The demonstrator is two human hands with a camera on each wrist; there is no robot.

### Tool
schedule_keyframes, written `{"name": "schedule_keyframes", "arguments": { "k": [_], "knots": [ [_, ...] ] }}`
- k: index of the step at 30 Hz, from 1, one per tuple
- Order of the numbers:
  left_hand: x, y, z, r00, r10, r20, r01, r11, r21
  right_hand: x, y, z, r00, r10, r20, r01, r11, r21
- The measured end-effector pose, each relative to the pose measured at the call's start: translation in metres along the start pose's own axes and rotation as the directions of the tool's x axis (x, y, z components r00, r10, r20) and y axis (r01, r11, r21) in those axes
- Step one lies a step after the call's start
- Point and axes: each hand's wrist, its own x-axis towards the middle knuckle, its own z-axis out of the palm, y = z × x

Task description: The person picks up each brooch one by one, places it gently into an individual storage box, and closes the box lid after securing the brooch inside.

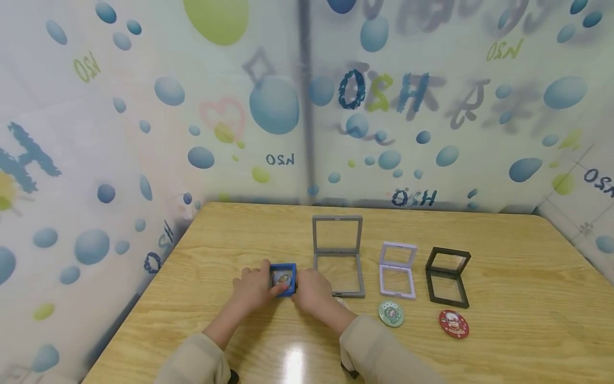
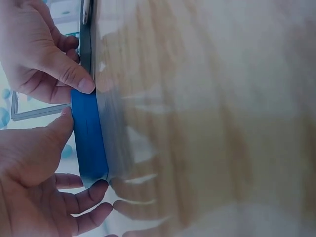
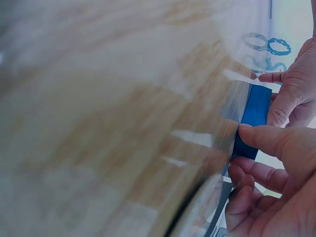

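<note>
Gripping the blue frame (image 1: 284,266) just below and left of centre in the head view, my left hand (image 1: 253,288) holds its left side and my right hand (image 1: 313,291) pinches its right. A round badge (image 1: 284,278) shows inside. Rightward on the wooden table (image 1: 518,298) stand an opened grey frame (image 1: 337,253), lilac frame (image 1: 397,266) and black frame (image 1: 444,273), with a green badge (image 1: 391,313) and red badge (image 1: 453,324) lower right.

On the printed wall covering (image 1: 278,186), mirrored "H2O" (image 1: 381,92) can be read several times, in diff. sizes; at far L, a lg. "H" (image 1: 29,158) is seen.
</note>
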Motion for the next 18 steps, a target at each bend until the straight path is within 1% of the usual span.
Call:
{"name": "schedule_keyframes", "arguments": {
  "k": [5,9,13,18],
  "knots": [
    [-0.001,0.001,0.001,1.0,0.006,0.001,-0.006,1.0,0.003,-0.002,0.002,-0.002,1.0,-0.002,0.011,0.001,1.0,0.014],
    [-0.002,0.001,0.001,1.0,0.007,0.009,-0.007,1.0,-0.012,-0.008,0.009,-0.01,1.0,-0.021,0.018,0.02,0.999,0.046],
    [-0.003,0.001,0.0,1.0,0.001,0.019,-0.001,1.0,-0.021,-0.016,0.019,-0.025,0.999,-0.029,0.028,0.027,0.998,0.049],
    [-0.004,0.004,-0.005,1.0,-0.008,0.001,0.008,1.0,-0.024,-0.026,0.038,-0.045,1.0,-0.027,0.016,0.025,0.992,0.121]
  ]
}}
